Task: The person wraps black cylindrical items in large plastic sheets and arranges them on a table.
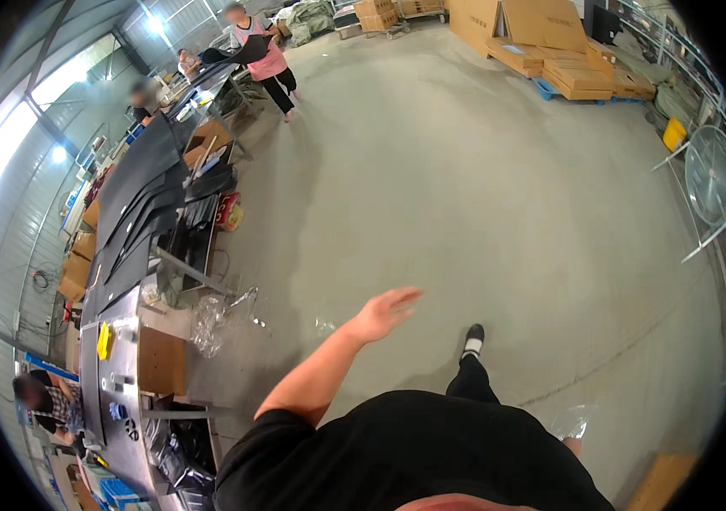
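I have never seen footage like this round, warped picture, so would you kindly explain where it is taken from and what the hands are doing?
There is no machine here. A person wears a wide fisheye camera on the head, looking down, so straight lines bend near the rim. The black shape at the bottom is the wearer's own black shirt, with one foot in a black shoe stepping over the grey concrete floor.

The left hand is stretched out in front with fingers spread and holds nothing. The right hand barely shows at the lower right, beside some clear plastic film; whether it grips that film I cannot tell.

On the left runs a long workbench carrying black sheets, where other people work. Cardboard boxes are stacked at the far end.
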Action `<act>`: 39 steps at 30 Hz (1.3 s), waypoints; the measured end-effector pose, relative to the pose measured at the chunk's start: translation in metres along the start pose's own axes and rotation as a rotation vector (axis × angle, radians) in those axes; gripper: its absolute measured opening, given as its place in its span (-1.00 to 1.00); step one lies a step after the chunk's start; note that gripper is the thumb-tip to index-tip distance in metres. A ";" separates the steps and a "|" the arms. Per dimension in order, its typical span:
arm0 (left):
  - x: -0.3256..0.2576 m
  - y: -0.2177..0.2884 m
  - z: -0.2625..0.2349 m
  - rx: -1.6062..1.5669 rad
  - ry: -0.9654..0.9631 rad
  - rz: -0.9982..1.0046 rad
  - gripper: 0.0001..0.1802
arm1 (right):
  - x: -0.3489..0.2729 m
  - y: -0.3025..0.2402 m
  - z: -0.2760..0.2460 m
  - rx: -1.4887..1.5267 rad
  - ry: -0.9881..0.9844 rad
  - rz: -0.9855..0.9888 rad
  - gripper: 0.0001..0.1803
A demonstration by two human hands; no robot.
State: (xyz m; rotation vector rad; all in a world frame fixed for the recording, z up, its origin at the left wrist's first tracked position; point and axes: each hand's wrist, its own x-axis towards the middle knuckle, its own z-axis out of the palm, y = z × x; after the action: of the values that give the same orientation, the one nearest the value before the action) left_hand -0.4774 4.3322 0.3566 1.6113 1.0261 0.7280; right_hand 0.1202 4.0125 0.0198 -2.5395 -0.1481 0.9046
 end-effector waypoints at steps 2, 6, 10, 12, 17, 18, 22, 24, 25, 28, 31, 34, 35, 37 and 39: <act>0.093 0.105 -0.016 -0.376 -0.199 0.451 -0.51 | 0.017 -0.082 0.017 -0.176 -0.002 -0.008 -0.70; 0.228 0.228 -0.064 -0.642 -0.476 0.990 -0.67 | 0.113 -0.271 0.074 -1.375 -0.096 -0.547 -0.72; 0.345 0.281 -0.109 -1.082 -0.361 0.905 -0.81 | 0.170 -0.540 0.190 -0.485 -0.052 -0.556 -0.67; 0.413 0.283 -0.148 -0.990 -0.263 0.941 -0.80 | 0.142 -0.698 0.241 -0.495 0.012 -0.677 -0.46; 0.621 0.218 -0.236 -1.094 -0.111 1.402 -0.84 | 0.127 -0.946 0.331 -0.447 -0.030 -0.743 -0.37; 0.659 0.210 -0.270 -0.980 -0.181 1.383 -0.84 | 0.142 -0.972 0.352 -0.411 -0.024 -0.732 -0.37; 0.827 0.172 -0.394 -0.662 -0.348 1.279 -0.79 | 0.186 -1.043 0.406 -0.577 -0.038 -0.564 -0.37; 0.909 0.149 -0.447 -0.427 -0.412 1.110 -0.75 | 0.191 -1.079 0.422 -0.675 -0.068 -0.482 -0.37; 0.945 0.142 -0.475 -0.274 -0.425 1.024 -0.70 | 0.195 -1.103 0.437 -0.709 -0.093 -0.462 -0.37; 1.084 0.073 -0.558 0.018 -0.316 0.710 -0.61 | 0.208 -1.174 0.486 -0.812 -0.155 -0.399 -0.37; 1.212 -0.063 -0.654 0.220 -0.058 0.177 -0.51 | 0.231 -1.279 0.560 -0.920 -0.222 -0.412 -0.36; 1.272 -0.241 -0.771 0.661 -0.044 -0.407 -0.44 | 0.256 -1.404 0.630 -1.028 -0.260 -0.476 -0.35; 1.250 -0.352 -0.809 0.712 0.032 -0.613 -0.47 | 0.261 -1.460 0.664 -1.073 -0.290 -0.558 -0.35; 1.193 -0.464 -0.861 1.218 -0.406 -0.840 -0.68 | 0.269 -1.565 0.721 -1.122 -0.308 -0.697 -0.34; 1.064 -0.526 -0.907 1.183 -0.481 -1.064 -0.75 | 0.269 -1.699 0.807 -1.022 -0.355 -0.897 -0.34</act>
State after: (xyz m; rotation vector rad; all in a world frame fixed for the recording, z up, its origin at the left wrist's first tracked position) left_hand -0.9123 5.7299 0.0561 1.6208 1.7986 -1.1279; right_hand -0.0963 5.8996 0.0497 -2.5130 -2.1008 0.9794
